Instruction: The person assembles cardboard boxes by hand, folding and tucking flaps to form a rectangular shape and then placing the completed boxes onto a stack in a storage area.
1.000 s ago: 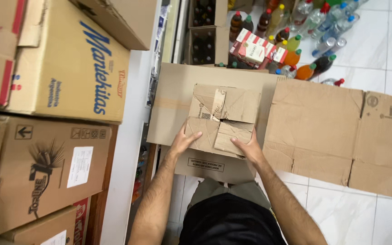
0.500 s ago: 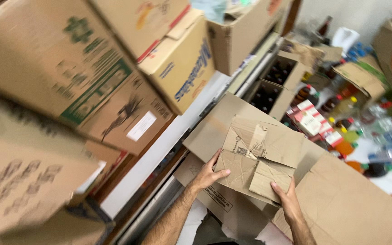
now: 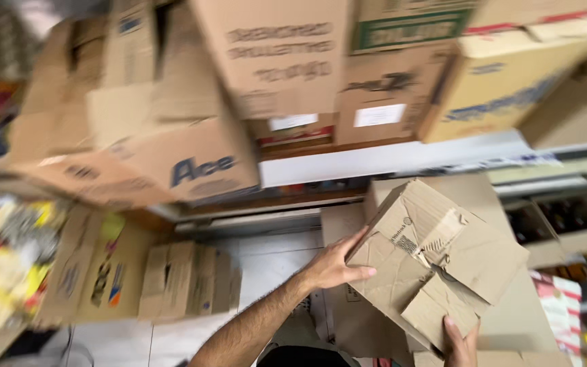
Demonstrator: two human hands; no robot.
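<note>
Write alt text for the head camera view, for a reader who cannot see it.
A person's two bare hands hold a worn, flattened cardboard box: the left hand grips its left edge, the right hand its bottom corner. Behind it, stacked cardboard boxes crowd a shelf, and folded cartons lie on the tiled floor. The picture is motion-blurred.

The crumpled brown cardboard box (image 3: pixel 436 261) is matt, creased paperboard with torn flaps. The white tiled floor (image 3: pixel 266 268) looks smooth and slightly glossy.
</note>
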